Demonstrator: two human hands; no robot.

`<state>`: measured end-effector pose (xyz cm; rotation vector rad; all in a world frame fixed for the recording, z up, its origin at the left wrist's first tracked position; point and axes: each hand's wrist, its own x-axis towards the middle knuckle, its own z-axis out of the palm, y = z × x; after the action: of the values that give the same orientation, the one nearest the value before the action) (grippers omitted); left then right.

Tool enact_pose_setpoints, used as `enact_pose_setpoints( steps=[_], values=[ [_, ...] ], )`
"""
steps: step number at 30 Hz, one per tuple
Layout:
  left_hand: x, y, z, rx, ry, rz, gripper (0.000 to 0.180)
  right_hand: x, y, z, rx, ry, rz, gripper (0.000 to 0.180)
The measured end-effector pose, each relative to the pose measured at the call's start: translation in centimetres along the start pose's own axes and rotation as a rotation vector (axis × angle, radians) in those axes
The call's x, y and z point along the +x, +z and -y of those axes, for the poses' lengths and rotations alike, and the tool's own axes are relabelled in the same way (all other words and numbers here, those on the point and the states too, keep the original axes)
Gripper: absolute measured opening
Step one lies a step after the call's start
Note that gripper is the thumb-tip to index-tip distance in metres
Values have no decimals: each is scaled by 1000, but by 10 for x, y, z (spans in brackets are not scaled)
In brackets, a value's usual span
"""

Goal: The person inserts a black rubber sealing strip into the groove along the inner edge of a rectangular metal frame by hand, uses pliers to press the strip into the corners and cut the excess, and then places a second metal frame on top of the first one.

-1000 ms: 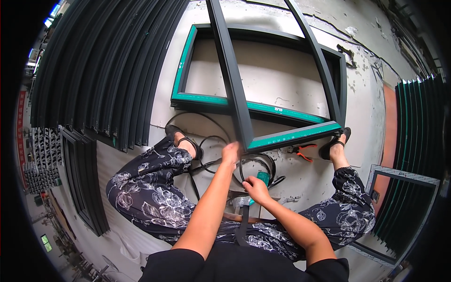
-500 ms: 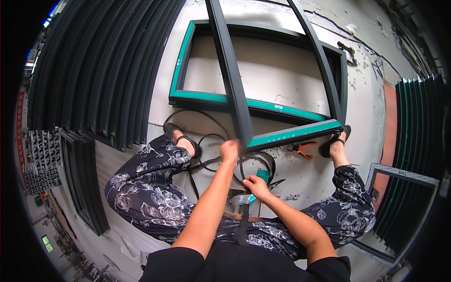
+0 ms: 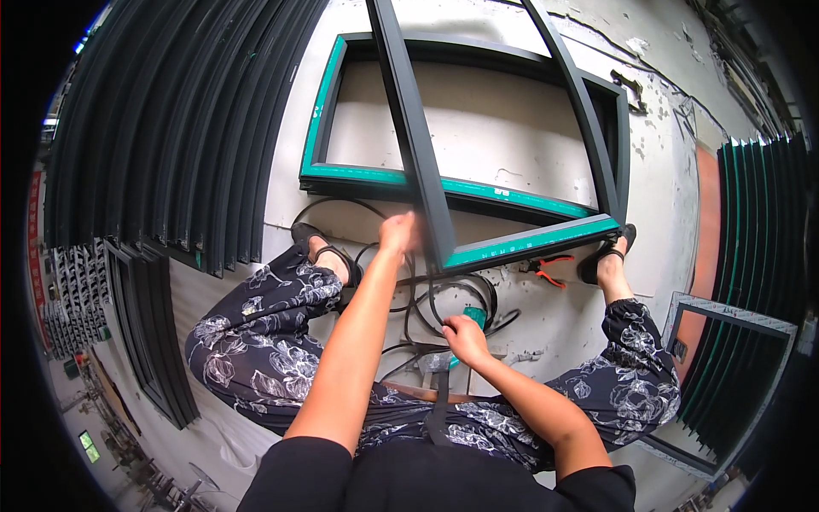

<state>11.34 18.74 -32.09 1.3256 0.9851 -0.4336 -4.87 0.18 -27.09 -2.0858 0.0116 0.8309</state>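
Note:
My left hand (image 3: pixel 398 233) is closed in a fist-like shape against the left side of a dark grey frame (image 3: pixel 420 162) with green film along its near edge. Motion blurs its fingertips and hides what they hold, if anything. My right hand (image 3: pixel 466 338) is lower, between my legs, pinching a thin black rubber strip (image 3: pixel 432 300) that runs up toward the frame's near corner. Loops of the strip lie on the floor around it. Beside the right hand stands a green object (image 3: pixel 475 317), partly covered. This frame lies tilted across a second green-filmed frame (image 3: pixel 358 173).
Orange-handled pliers (image 3: pixel 547 275) lie right of the near corner. Many dark frames (image 3: pixel 179 128) stand stacked at the left, and green-edged ones (image 3: pixel 759 230) at the right. A pale-edged frame (image 3: pixel 734 316) leans near my right knee.
My left hand has moved up and slightly left along the frame's side. The right hand stays nearly in place, and the loose strip loops have shifted.

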Motion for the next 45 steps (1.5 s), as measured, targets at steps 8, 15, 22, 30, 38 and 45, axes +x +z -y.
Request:
enact_pose_setpoints(
  steps=[8,15,22,30,38,45],
  values=[
    [-66,0,104,63,-147,102,27,21,5,-21,-298,-199,108,23],
    [-88,-17,105,-146,-144,45,22,62,-92,-79,-607,-113,-15,13],
    [-91,-4,104,-162,-145,-2,21,79,-170,-150,-1047,-46,-186,39],
    [-93,4,100,-120,-141,10,18,97,-153,-210,-1221,-147,-306,26],
    [-85,0,105,-125,-117,8,14,66,-166,-132,-657,-52,187,35],
    [-83,-11,97,65,44,-18,15,51,-119,-27,-297,-79,407,27]
  ],
)
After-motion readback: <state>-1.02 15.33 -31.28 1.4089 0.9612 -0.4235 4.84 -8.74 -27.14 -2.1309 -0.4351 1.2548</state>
